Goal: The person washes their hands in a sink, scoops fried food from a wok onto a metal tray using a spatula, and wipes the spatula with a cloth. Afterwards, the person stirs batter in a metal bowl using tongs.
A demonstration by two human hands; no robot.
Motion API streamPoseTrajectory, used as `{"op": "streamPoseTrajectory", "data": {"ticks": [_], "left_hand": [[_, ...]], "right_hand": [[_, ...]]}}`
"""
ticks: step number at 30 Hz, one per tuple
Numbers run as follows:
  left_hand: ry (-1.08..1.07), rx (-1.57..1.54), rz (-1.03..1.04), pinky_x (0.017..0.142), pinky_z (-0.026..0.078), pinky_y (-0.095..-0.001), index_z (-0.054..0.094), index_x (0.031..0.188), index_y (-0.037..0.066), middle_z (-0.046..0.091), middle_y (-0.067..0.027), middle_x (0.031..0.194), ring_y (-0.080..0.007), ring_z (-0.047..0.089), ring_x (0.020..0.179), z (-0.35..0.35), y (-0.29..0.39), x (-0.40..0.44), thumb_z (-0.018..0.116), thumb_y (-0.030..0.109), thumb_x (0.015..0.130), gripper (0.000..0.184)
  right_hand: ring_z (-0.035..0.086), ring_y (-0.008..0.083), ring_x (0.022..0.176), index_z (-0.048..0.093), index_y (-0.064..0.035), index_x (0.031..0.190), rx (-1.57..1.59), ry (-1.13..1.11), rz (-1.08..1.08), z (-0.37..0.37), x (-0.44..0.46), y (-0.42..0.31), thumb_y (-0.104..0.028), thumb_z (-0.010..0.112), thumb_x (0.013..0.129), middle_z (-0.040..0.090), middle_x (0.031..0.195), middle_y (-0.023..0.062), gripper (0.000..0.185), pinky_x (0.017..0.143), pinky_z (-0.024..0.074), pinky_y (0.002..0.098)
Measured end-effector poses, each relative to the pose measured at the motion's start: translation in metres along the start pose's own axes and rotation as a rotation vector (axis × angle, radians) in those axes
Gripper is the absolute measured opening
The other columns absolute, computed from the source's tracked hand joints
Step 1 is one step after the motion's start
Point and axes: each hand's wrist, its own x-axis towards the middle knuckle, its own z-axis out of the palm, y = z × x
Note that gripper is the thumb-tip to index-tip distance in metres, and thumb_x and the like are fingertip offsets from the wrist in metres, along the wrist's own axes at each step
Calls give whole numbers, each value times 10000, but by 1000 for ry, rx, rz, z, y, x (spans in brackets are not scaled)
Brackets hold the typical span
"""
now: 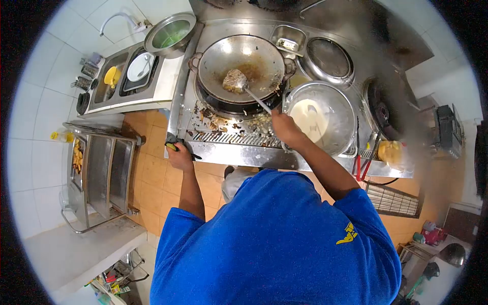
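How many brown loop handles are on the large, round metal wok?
2. One brown loop handle is on the picture's left of the wok, the other on its right. The rim shows except where the long silver metal utensil crosses it; none seems hidden.

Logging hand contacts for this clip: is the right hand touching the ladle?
Touching. The head view shows the right hand closed around the near end of the ladle, its handle running straight into the grip with no gap.

Shiny metal wok (216, 63), matt cloth shirt (274, 239)
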Motion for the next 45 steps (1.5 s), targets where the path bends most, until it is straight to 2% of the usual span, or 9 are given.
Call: {"op": "streamPoseTrajectory", "data": {"ticks": [2, 3, 9, 12, 24, 30, 36, 39, 45], "left_hand": [[-2, -5, -2, 492, 399, -482, 513, 813, 48, 569, -191, 648, -382, 543, 586, 2, -2, -1, 488, 303, 762, 261], [-9, 7, -15, 491, 399, -481, 513, 813, 48, 569, -192, 649, -381, 544, 584, 3, -3, -1, 487, 303, 763, 262], [-17, 4, -19, 478, 399, -474, 513, 809, 51, 570, -183, 650, -374, 544, 575, 1, 1, -1, 469, 296, 764, 253], [-24, 36, -29, 478, 400, -473, 512, 811, 51, 570, -179, 651, -374, 544, 577, 0, 2, -1, 458, 292, 764, 251], [-49, 83, -47, 496, 416, -473, 525, 834, 58, 578, -178, 673, -379, 551, 600, 2, 0, -1, 463, 307, 768, 265], [1, 36, 4, 500, 415, -475, 537, 819, 56, 579, -177, 674, -378, 552, 606, 3, -2, -1, 474, 290, 763, 249], [-14, 47, 0, 510, 413, -475, 537, 821, 58, 578, -177, 671, -380, 549, 606, 2, -2, -1, 471, 284, 761, 243], [-13, -11, -2, 518, 413, -470, 533, 823, 60, 576, -178, 670, -383, 546, 608, -2, 2, 0, 470, 287, 758, 244], [-24, 2, -31, 519, 408, -466, 523, 815, 62, 578, -159, 695, -379, 541, 607, 0, -5, 0, 475, 289, 749, 241]], "right_hand": [[581, 401, 698, 420, 78, 959, -33, -5, -15, -2, -13, -8, -99, 322, 838, 564, 742, 262, 236, 582, 490, 453], [568, 419, 683, 379, 119, 1058, -53, 6, -17, -2, -19, -13, -39, 351, 805, 553, 705, 288, 299, 593, 478, 444], [579, 371, 685, 276, 11, 1229, -2, -11, 117, 11, -32, -17, -97, 348, 846, 575, 812, 223, 404, 576, 484, 442], [590, 343, 713, 254, -40, 1257, -175, -8, 80, 11, -37, -19, -100, 363, 843, 577, 838, 196, 432, 571, 490, 423], [603, 307, 641, 242, 1, 1261, -267, 96, 13, 24, -46, -18, -41, 418, 782, 586, 783, 186, 512, 559, 505, 382], [599, 321, 677, 202, -4, 1280, -239, 27, 16, 22, -46, -16, -37, 414, 781, 575, 819, 203, 543, 588, 503, 394], [578, 342, 704, 195, -54, 1296, -142, 64, -121, 14, -54, -8, -16, 410, 770, 556, 826, 208, 570, 605, 482, 402], [586, 353, 701, 171, -19, 1290, -174, -12, -261, -6, -72, -10, -1, 415, 770, 552, 842, 229, 575, 570, 498, 407], [571, 367, 776, 77, -95, 1325, -93, -32, -233, -14, -94, -20, 24, 433, 737, 522, 928, 230, 698, 594, 496, 428]]}}
